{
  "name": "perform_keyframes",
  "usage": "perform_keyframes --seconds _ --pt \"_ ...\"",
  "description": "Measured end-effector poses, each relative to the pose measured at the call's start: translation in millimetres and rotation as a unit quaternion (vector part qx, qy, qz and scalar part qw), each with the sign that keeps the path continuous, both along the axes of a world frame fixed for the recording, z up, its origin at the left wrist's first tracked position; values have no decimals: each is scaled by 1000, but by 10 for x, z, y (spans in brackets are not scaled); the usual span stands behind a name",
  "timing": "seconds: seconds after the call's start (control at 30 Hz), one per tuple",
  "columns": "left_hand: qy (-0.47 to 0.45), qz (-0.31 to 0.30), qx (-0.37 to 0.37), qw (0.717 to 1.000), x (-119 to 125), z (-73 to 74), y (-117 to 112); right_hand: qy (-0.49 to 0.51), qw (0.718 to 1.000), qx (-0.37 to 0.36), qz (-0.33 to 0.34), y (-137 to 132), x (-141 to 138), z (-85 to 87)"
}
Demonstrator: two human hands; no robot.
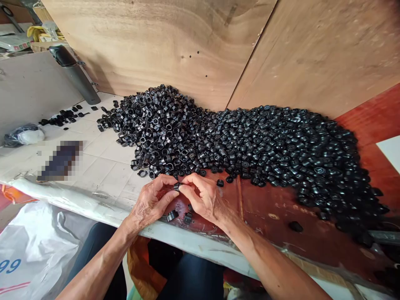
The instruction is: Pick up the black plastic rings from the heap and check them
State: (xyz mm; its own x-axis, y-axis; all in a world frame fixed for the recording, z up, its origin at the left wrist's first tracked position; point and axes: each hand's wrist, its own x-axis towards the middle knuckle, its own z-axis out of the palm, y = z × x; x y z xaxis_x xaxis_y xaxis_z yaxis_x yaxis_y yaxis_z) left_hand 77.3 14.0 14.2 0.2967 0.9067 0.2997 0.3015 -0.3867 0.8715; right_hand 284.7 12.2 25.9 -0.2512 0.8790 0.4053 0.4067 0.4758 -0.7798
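Observation:
My left hand [150, 203] and my right hand [204, 198] meet near the table's front edge, fingertips pinched together on one small black plastic ring [176, 186]. Both hands are closed around it. Two more loose black rings [172, 215] lie on the table just below my hands. Right behind my fingers spreads a large heap of small black rings and caps [225, 143], reaching from the middle left to the far right.
Plywood boards [175, 46] stand upright behind the heap. A grey cylinder with a black top [76, 75] leans at the back left, near scattered black parts [61, 118]. A bagged bundle [23, 135] lies far left. A white sack [34, 250] sits below the table edge.

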Motion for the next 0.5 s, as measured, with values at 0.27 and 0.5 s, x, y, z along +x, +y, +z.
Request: perform_keyframes --seconds 0.27,0.5 --pt "26 13 11 1000 -23 12 -7 2 999 -26 25 -22 2 19" --pt "105 -6 174 979 -15 -42 16 97 957 -274 -14 -27 -75 150"
